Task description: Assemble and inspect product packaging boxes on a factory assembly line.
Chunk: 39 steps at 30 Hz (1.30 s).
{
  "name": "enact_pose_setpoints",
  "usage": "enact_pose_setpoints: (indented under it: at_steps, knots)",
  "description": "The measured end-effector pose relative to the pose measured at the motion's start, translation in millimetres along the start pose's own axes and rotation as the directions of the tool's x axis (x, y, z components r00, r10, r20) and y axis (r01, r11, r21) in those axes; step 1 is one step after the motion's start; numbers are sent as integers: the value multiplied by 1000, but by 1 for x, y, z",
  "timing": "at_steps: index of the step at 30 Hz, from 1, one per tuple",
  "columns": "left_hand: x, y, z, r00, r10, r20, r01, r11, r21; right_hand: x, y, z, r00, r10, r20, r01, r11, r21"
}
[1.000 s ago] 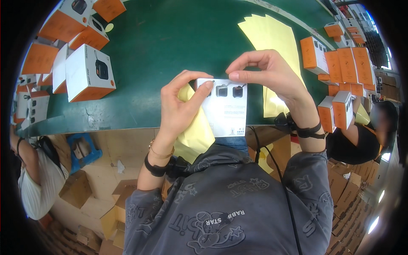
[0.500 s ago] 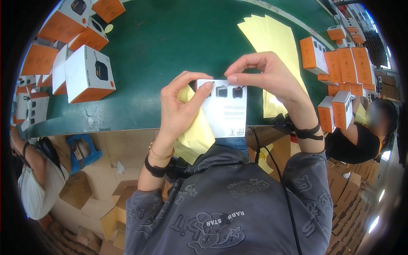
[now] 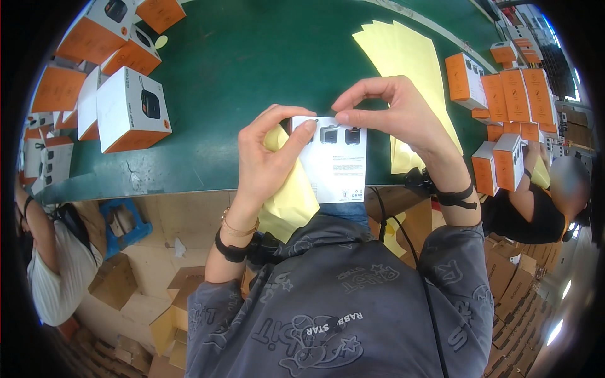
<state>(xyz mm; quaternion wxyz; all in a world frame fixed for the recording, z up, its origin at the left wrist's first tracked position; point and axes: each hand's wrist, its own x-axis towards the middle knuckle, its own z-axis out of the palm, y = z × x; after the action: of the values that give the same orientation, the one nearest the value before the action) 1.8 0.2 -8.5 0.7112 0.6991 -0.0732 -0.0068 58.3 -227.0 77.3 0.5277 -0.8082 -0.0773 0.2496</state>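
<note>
In front of my body, near the table's front edge, I hold a small white box (image 3: 343, 173) with pictures of dark devices printed on the side facing up. My left hand (image 3: 271, 154) grips its left edge, the thumb pressed on the printed face. The same hand also keeps a yellow sticker sheet (image 3: 293, 201) bent under its palm. At the box's far edge is my right hand (image 3: 394, 116), thumb and forefinger brought together in a pinch. Whatever lies between those fingertips is too small or hidden to tell.
Yellow sheets (image 3: 403, 69) lie fanned out right of my hands on the green table (image 3: 252, 57). White and orange boxes stand in groups at left (image 3: 135, 110) and right (image 3: 466, 82). Co-workers sit on both sides. Open cartons (image 3: 113, 280) and a blue stool (image 3: 126, 227) are below.
My hands and the box have barely moved. At the left, the co-worker's arm has shifted, and the co-worker at the right has moved slightly.
</note>
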Motion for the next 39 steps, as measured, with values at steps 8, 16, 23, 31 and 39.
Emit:
enact_pose_setpoints:
  at_steps: [8, 16, 23, 31, 39]
  knots:
    - [0, 0, 1, 1000, -28, -2, 28, 999, -21, -2, 1, 8, 994, -95, -56, 90, 992, -84]
    - [0, 1, 0, 1000, -4, -3, 4, 1000, 19, -10, 11, 16, 901, -410, -139, 305, 830, -468]
    - [0, 1, 1, 1000, -11, 0, 11, 1000, 0, -16, 21, 18, 747, -566, -347, 381, 794, -474]
    - [0, 1, 0, 1000, -11, -1, 11, 1000, 3, -28, 27, 24, 723, -663, -193, 456, 669, -587]
    - [1, 2, 1, 1000, -5, -8, 5, 1000, 18, -24, 37, 38, 683, -714, -155, 427, 562, -708]
